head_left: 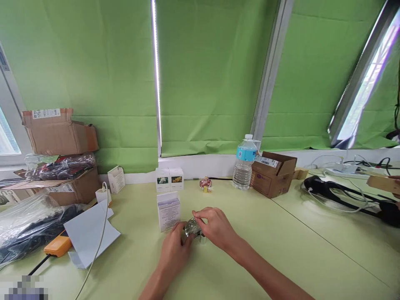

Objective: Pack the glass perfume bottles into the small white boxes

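Observation:
My left hand (175, 248) is wrapped round the side of a small clear, faceted glass bottle (192, 227) low over the table. My right hand (215, 226) pinches at the top of that bottle; what lies between its fingertips is too small to make out. Beside the bottle, just under the right hand, is a small silvery cylinder (203, 240), perhaps a cap. Right behind the left hand stands an open white box (168, 212) with printed text. Farther back, a pink glass bottle (205, 182) has small gold pieces (206, 190) in front of it.
Two white boxes with flower pictures (169, 180) stand near the wall. A water bottle (244, 164) and a brown carton (273, 174) are at the back right. Cartons (62, 133), paper (90, 233) and a cable (101, 241) occupy the left; a black strap-like object (346, 198) lies right.

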Available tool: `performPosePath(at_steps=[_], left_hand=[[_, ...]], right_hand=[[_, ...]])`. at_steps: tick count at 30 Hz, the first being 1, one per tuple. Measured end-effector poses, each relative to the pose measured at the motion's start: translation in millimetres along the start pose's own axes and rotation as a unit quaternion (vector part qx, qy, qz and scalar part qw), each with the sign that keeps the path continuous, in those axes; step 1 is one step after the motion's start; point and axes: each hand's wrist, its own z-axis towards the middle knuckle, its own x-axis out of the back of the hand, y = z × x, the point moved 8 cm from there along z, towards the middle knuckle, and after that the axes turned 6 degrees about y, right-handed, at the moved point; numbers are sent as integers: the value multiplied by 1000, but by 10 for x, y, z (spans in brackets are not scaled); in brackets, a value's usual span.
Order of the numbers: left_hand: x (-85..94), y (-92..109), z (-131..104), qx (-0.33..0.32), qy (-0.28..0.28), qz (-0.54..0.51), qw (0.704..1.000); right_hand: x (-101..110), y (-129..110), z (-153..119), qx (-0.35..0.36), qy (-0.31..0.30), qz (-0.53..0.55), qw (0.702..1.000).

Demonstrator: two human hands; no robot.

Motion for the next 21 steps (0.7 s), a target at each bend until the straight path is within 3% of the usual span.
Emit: performPosePath(at_steps=[4,8,14,21], left_hand=[[-34,-36,7,-2,-12,5,1000],[-44,-56,5,-6,-9,5,1000],[-46,-62,1,2,-8,7,1000],[-31,-42,-7,-7,-9,-5,1000]], right_hand=[[-22,93,-20,-22,18,65,997],[-33,72,-59,-1,38,96,995],[-38,-69,-48,41,24,54,997],[3,-38,-19,14,8,27,1000]])
